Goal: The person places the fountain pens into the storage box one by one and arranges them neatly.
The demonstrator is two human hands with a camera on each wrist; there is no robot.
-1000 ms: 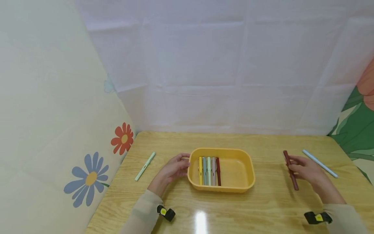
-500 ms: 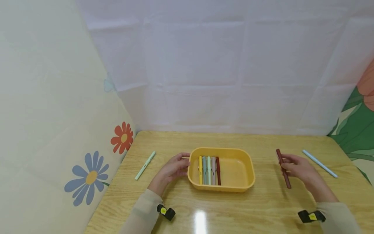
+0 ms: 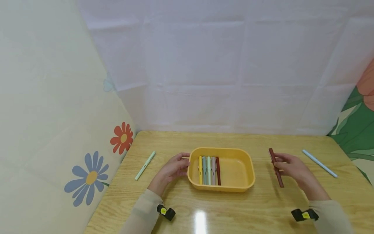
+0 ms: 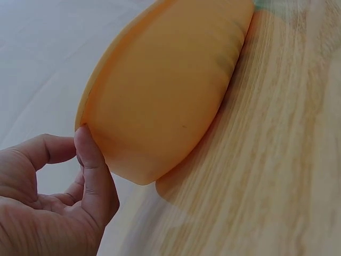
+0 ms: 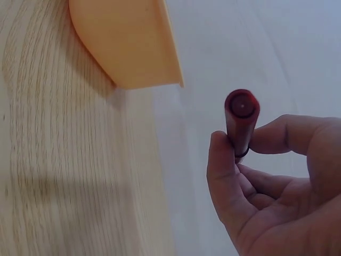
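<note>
My right hand (image 3: 292, 165) pinches a dark red pen (image 3: 277, 172) between thumb and fingers, held up over the table to the right of a yellow tray (image 3: 238, 188). In the right wrist view, the end of the dark red pen (image 5: 242, 112) faces the camera. At the tray's left end, my left hand (image 3: 173, 169) holds the rim, with finger and thumb meeting at its edge in the left wrist view. Inside the tray's left half, several pens lie side by side: a yellow pen (image 3: 200, 170), grey-blue, pale green, mauve, and a dark red one (image 3: 218, 170) on the right.
A pale green pen (image 3: 145, 165) lies on the wooden table (image 3: 233, 211), left of my left hand. Beyond my right hand rests a light blue pen (image 3: 319, 163). White cloth (image 3: 204, 81) hangs behind the table; flowered cloth (image 3: 90, 178) borders it on the left.
My right hand has moved left toward the tray, carrying the dark red pen away from the light blue one. The left hand and the tray have stayed in place.
</note>
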